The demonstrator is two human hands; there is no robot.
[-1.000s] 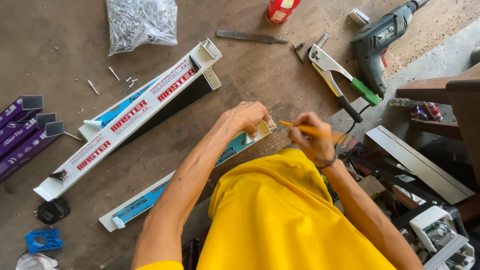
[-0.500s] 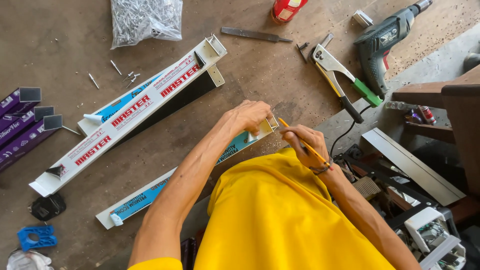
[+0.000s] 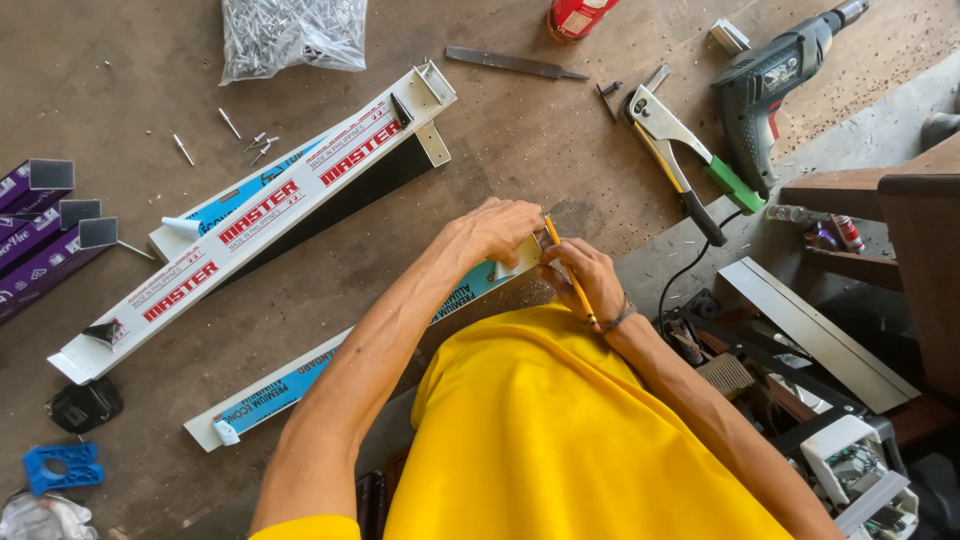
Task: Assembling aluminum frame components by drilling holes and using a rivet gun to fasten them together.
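My left hand (image 3: pixel 497 232) grips the near end of a slim aluminium profile (image 3: pixel 290 385) wrapped in blue-and-white film, which lies slanted on the brown floor. My right hand (image 3: pixel 588 280) holds a yellow pencil (image 3: pixel 566 270) with its tip up against that end, just beside my left fingers. Both hands meet above my yellow shirt (image 3: pixel 560 440). The profile's end itself is mostly hidden under the hands.
A wider white profile with red print (image 3: pixel 250 215) lies to the left. Beyond are a bag of rivets (image 3: pixel 290 35), a flat file (image 3: pixel 510 62), a hand riveter (image 3: pixel 680 150), a green drill (image 3: pixel 775 90) and purple profiles (image 3: pixel 40 235). A wooden bench (image 3: pixel 900 200) and metal strip (image 3: pixel 815 335) stand right.
My right hand swung the pencil from lying sideways out to the right to pointing up at the profile's end by my left hand. The left hand kept its grip.
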